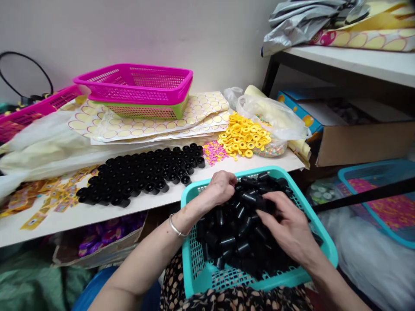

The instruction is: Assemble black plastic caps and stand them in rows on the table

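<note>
A turquoise plastic basket [192,278] rests on my lap, heaped with small black plastic caps [227,242]. My left hand [222,186] is over the far left part of the heap, its fingers curled together; whatever they hold is hidden. In the right part of the basket, my right hand [287,220] has thumb and fingers closing on a black cap at the top of the pile. Beyond the basket, many similar black caps [139,172] stand upright in tight rows on the white table [168,198], their hollow ends up.
Yellow rings [243,134] and pink-and-yellow bits [214,152] lie behind the basket. Magenta and green baskets [136,93] sit stacked on printed sheets [207,110]. Small yellow packets [61,194] are at left. A shelf [350,60] and a cardboard box [366,142] stand right.
</note>
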Tool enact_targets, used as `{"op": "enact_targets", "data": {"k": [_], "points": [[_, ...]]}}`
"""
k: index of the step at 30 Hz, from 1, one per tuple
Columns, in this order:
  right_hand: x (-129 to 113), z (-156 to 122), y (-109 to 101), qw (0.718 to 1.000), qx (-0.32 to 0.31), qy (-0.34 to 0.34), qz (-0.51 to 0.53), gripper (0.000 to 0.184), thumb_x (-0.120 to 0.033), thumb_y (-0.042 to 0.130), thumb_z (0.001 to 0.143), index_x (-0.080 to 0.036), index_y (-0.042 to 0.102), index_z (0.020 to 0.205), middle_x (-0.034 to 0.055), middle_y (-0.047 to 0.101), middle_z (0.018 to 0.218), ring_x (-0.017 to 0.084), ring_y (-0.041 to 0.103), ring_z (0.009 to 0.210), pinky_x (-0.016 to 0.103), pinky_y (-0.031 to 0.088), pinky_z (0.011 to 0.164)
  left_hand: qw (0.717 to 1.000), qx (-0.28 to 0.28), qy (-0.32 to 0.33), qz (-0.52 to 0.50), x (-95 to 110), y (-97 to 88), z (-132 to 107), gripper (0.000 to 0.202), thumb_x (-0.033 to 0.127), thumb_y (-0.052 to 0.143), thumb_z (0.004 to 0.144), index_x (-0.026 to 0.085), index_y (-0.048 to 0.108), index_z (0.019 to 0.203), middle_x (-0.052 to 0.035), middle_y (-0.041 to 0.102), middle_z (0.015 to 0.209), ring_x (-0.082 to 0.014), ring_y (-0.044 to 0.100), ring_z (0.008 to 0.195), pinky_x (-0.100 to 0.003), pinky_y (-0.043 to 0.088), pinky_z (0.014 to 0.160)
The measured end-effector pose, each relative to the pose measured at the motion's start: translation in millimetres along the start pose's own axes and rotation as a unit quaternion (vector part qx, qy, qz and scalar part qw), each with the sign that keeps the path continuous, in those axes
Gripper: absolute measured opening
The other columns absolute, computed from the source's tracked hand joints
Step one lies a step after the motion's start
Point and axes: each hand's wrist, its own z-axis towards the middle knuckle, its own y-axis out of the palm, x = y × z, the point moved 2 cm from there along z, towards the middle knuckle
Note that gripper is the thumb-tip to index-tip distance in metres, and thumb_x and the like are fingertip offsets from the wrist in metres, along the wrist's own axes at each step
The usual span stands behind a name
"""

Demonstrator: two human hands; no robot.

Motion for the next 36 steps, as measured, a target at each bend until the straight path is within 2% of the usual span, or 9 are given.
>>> {"op": "enact_targets", "data": {"k": [8,16,22,25,28,30,32,34,36], "points": [[49.0,-31.8,-22.0,0.909,0.172,0.208,0.319,0.044,-0.026,0.078,0.067,-0.018,0.064,0.108,0.004,0.07,0.09,0.015,0.066,0.07,0.03,0.058,0.066,0.998,-0.066,-0.013,-0.019,-4.2,3.2,-10.1,0.028,0.005,0.047,0.059,0.013,0.069,0.073,0.0003,0.059,0.061,-0.0137,0.053,0.063,-0.023,0.04,0.059],[44.6,-33.3,-10.4,0.885,0.137,0.229,0.38,0.043,-0.023,0.077,0.07,-0.018,0.063,0.11,0.004,0.07,0.091,0.015,0.067,0.072,0.029,0.06,0.068,0.989,-0.114,0.02,0.089,-1.1,14.1,-17.4,0.025,0.041,0.062,0.072,0.016,0.063,0.077,-0.0004,0.059,0.068,-0.0156,0.053,0.065,-0.024,0.037,0.055],[27.9,-26.0,-4.3,0.851,0.05,0.233,0.469,0.033,-0.023,0.075,0.074,-0.021,0.062,0.104,0.0027,0.07,0.09,0.015,0.068,0.078,0.026,0.057,0.072,0.963,-0.114,0.095,0.225,9.9,29.3,-27.9,0.012,0.021,0.056,0.072,0.015,0.06,0.082,-0.0073,0.061,0.079,-0.0228,0.058,0.077,-0.031,0.043,0.067],[23.7,-23.5,-5.8,0.843,0.038,0.23,0.485,0.029,-0.024,0.073,0.076,-0.021,0.063,0.102,0.002,0.069,0.089,0.014,0.067,0.076,0.024,0.056,0.071,0.969,-0.138,0.107,0.175,10.2,28.3,-30.2,0.029,0.015,0.056,0.067,0.014,0.059,0.096,-0.0079,0.061,0.083,-0.0245,0.057,0.082,-0.035,0.045,0.074],[21.3,-25.6,-7.6,0.882,0.067,0.187,0.426,0.03,-0.023,0.071,0.078,-0.025,0.063,0.107,0.0017,0.069,0.094,0.014,0.066,0.079,0.025,0.055,0.073,0.988,-0.126,0.054,-0.07,13.5,19.5,-32.3,0.038,0.016,0.061,0.068,0.017,0.058,0.106,-0.0059,0.06,0.093,-0.0221,0.056,0.089,-0.034,0.045,0.08],[15.9,-28.0,-8.0,0.93,0.094,0.123,0.334,0.035,-0.02,0.068,0.079,-0.027,0.061,0.113,0.0024,0.067,0.105,0.015,0.065,0.09,0.028,0.053,0.082,0.933,-0.123,-0.029,-0.338,18.3,14.1,-36.4,0.035,0.02,0.064,0.071,0.02,0.058,0.106,-0.0022,0.059,0.09,-0.0165,0.057,0.08,-0.029,0.047,0.072],[6.0,-29.3,-7.2,0.966,0.112,0.035,0.231,0.04,-0.015,0.066,0.08,-0.028,0.059,0.118,0.0033,0.063,0.113,0.017,0.061,0.101,0.031,0.05,0.091,0.814,-0.122,-0.102,-0.558,24.9,11.8,-42.8,0.031,0.024,0.067,0.072,0.02,0.057,0.1,0.0003,0.057,0.084,-0.0119,0.057,0.068,-0.024,0.047,0.063],[-6.1,-28.5,-5.5,0.98,0.123,-0.052,0.149,0.045,-0.01,0.063,0.081,-0.027,0.056,0.122,0.0042,0.061,0.116,0.018,0.059,0.105,0.034,0.047,0.094,0.717,-0.103,-0.14,-0.675,30.6,12.0,-49.4,0.029,0.025,0.073,0.07,0.018,0.057,0.093,0.0009,0.058,0.081,-0.0102,0.059,0.064,-0.022,0.049,0.06],[-17.0,-25.9,-4.0,0.98,0.13,-0.119,0.09,0.049,-0.006,0.061,0.08,-0.026,0.053,0.125,0.0051,0.061,0.115,0.018,0.058,0.105,0.034,0.048,0.093,0.673,-0.08,-0.156,-0.718,33.4,14.6,-55.1,0.026,0.025,0.075,0.068,0.015,0.057,0.084,0.0006,0.058,0.076,-0.01,0.059,0.061,-0.022,0.05,0.057]]}}
